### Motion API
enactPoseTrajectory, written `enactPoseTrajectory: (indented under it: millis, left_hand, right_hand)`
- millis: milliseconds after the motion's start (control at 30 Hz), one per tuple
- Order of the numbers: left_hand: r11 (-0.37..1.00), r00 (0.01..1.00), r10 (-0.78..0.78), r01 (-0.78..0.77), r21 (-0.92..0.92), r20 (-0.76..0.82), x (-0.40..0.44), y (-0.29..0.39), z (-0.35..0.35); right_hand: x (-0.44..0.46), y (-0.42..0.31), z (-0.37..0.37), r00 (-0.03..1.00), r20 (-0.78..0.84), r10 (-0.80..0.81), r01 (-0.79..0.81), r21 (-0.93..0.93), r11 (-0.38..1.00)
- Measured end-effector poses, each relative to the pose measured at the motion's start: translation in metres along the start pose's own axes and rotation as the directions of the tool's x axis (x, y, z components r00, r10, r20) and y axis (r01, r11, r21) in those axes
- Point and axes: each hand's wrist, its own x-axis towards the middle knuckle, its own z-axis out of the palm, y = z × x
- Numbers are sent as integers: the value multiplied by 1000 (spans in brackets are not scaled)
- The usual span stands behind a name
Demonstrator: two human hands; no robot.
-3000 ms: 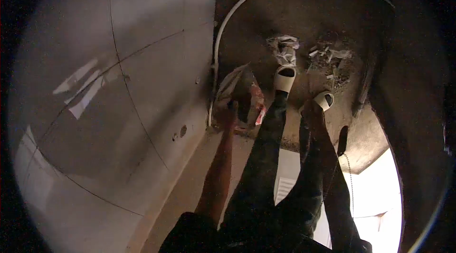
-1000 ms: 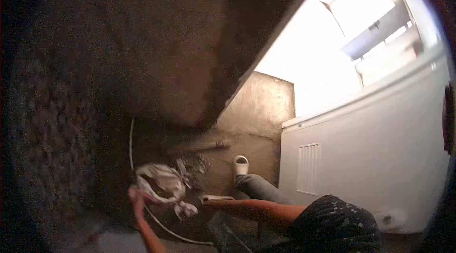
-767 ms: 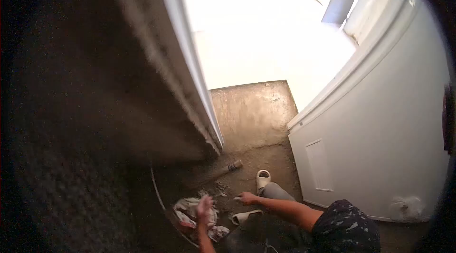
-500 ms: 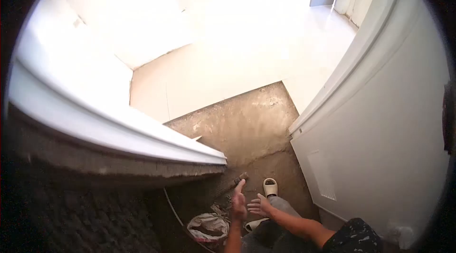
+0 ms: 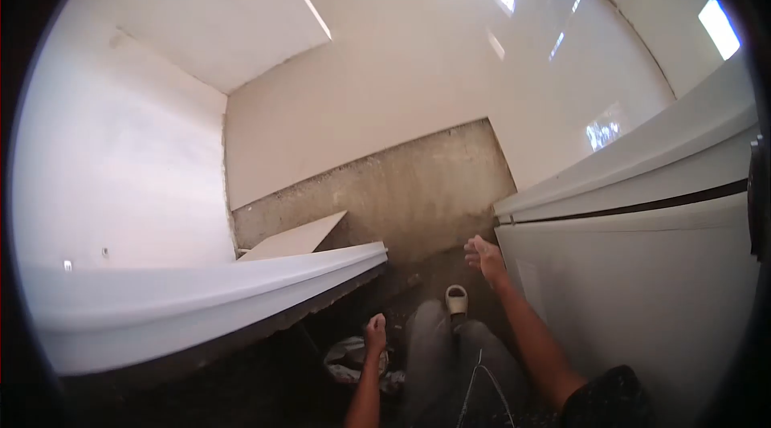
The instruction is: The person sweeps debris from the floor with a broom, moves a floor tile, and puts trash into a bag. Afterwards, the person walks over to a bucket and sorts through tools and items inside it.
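My right hand (image 5: 486, 259) reaches forward beside the white door (image 5: 594, 291), fingers apart and slightly bent, holding nothing. It is close to the door's lower front corner; I cannot tell whether they touch. Low in the view, my left hand (image 5: 376, 332) has its fingers curled in, and nothing shows in them. Behind that hand is a pale sack (image 5: 345, 359) on the dark floor, partly hidden by my forearm. A light slide sandal (image 5: 456, 299) is on my foot between the two hands.
A white door frame (image 5: 321, 269) juts in from the left. Behind it leans a flat beige panel (image 5: 301, 237). Bare rough floor (image 5: 418, 179) meets the raised edge of glossy pale tiles (image 5: 385, 83). Drawstrings (image 5: 480, 372) hang over my grey trousers.
My hands have moved apart: the right forward and toward the door, the left down and back, its fingers now curled. My view has tilted down, and the room looks less overexposed.
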Motion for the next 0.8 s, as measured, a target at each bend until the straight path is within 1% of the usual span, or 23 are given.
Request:
enactPoseTrajectory:
  millis: [67,100,133,167,233,300,367,433,467,533,567,633,667,700,767,800]
  left_hand:
    - [1000,999,-17,17,-6,28,8,4,1]
    - [988,975,-148,152,-11,166,12,5,6]
    - [960,916,-269,281,4,299,18,0,13]
    - [963,912,-257,268,10,320,27,2,20]
    - [976,903,-215,185,114,371,43,-5,36]
    - [937,841,-333,344,53,427,65,10,49]
    - [890,777,-410,455,24,477,92,27,56]
    - [843,728,-459,538,-8,509,126,49,46]
    - [824,713,-475,566,-23,517,141,62,36]
    - [796,698,-494,603,-54,518,184,93,21]
    - [797,703,-491,601,-61,515,209,114,13]
    - [809,717,-478,585,-64,508,260,157,-2]
    - [816,729,-473,575,-67,495,280,178,-13]
    - [827,735,-451,557,-72,506,286,194,-30]
    - [850,739,-436,525,-34,514,321,229,-45]
    - [869,709,-440,492,61,551,357,224,-45]
  right_hand:
    - [8,-4,-4,1000,-27,-6,3,-130,991]
    - [15,0,-4,999,-45,-4,-2,-124,992]
    - [23,14,-5,1000,0,-18,17,-329,944]
    - [34,19,-6,999,39,-24,41,-521,853]
    - [45,21,-3,998,59,-29,60,-630,774]
    - [43,-7,8,999,-22,31,-38,-680,733]
    - [69,-3,4,998,42,46,5,-783,622]
    - [88,-23,6,993,-4,114,-66,-839,541]
    - [94,-32,8,991,-69,111,-119,-835,538]
    - [120,-58,6,945,-169,279,-296,-803,518]
    - [129,-74,9,940,-206,271,-325,-781,533]
    - [150,-113,14,955,-246,164,-290,-678,675]
    - [161,-129,13,955,-233,181,-289,-617,732]
    - [139,-140,32,956,-259,138,-272,-604,749]
    - [153,-154,36,964,-264,12,-156,-531,833]
    - [162,-159,36,956,-293,1,-155,-503,850]
